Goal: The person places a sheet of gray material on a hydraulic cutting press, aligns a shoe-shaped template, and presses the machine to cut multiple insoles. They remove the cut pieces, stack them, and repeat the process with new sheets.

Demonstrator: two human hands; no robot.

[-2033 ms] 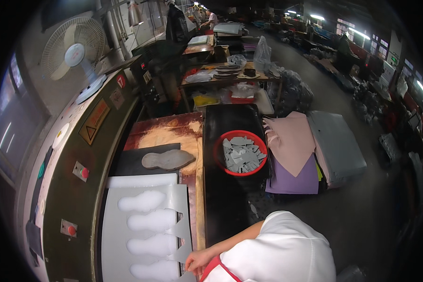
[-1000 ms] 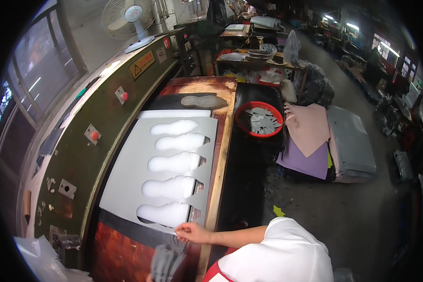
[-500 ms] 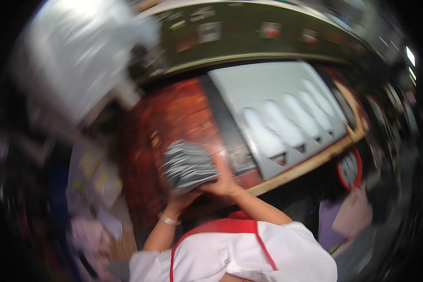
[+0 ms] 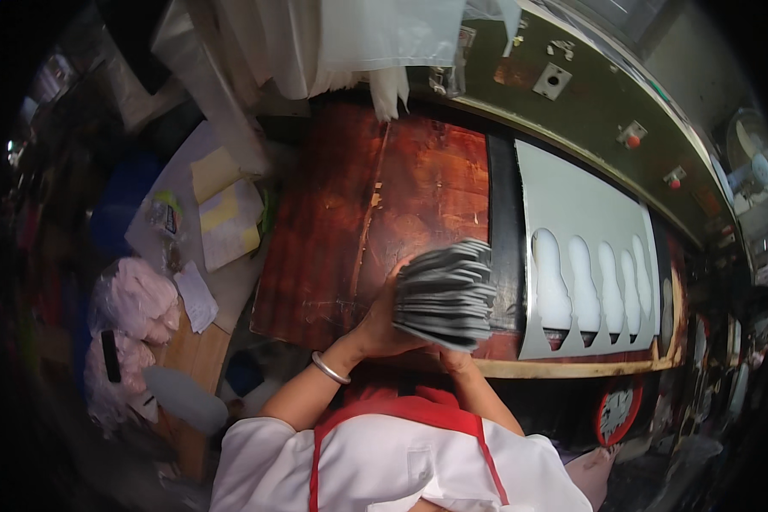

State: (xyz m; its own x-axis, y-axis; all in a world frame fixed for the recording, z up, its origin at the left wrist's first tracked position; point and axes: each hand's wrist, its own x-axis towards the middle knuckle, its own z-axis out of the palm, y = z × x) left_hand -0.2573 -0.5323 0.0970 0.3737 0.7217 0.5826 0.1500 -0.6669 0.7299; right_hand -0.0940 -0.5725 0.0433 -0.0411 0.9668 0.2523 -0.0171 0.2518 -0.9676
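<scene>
- Far left of my feed, pink bundles in clear plastic sit near loose papers.
- The red-brown counter comes next; it has swung into fuller view as the head turned.
- My left hand is clamped around the left side of the stack of grey pieces, which is held above the counter by the black strip.
- My right hand was at the sheet's edge a second ago; now it meets the stack's lower edge. I can't tell its grip, fingers hidden.
- So the grey sheet with foot-shaped cutouts lies untouched, both hands being on the stack.
- Lower right, a red basin holds scraps.
</scene>
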